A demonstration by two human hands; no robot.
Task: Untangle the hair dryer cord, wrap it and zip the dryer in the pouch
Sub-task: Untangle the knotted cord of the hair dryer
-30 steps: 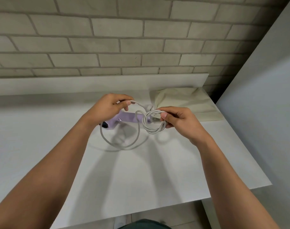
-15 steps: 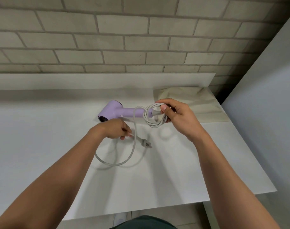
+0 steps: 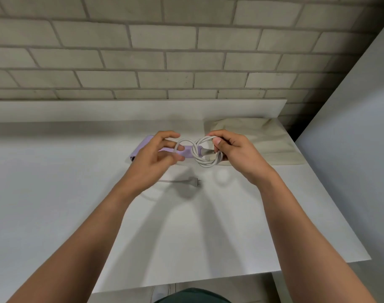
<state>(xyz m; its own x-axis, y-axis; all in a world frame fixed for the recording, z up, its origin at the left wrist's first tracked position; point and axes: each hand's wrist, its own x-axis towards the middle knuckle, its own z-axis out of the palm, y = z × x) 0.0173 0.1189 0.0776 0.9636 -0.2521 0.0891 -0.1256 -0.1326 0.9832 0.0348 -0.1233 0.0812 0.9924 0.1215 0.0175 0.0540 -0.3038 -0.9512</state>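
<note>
A lilac hair dryer [image 3: 187, 152] lies on the white table [image 3: 55, 193], its head hidden behind my left hand. My right hand [image 3: 234, 153] grips the coiled white cord [image 3: 206, 153] at the handle's end, thumb on the loops. My left hand [image 3: 156, 158] holds a fresh loop of the cord beside that coil, fingers curled around it. The plug [image 3: 192, 182] and a short stretch of cord lie on the table below my hands. A beige pouch [image 3: 267, 138] lies flat behind my right hand.
A raised white ledge [image 3: 121, 110] runs along the table's back under the brick wall. A grey panel [image 3: 350, 149] stands close on the right. The table's front edge is near my body.
My left hand rose from the table near the plug and brought a cord loop up to the coil. The slack on the table has shrunk. My right hand kept its grip.
</note>
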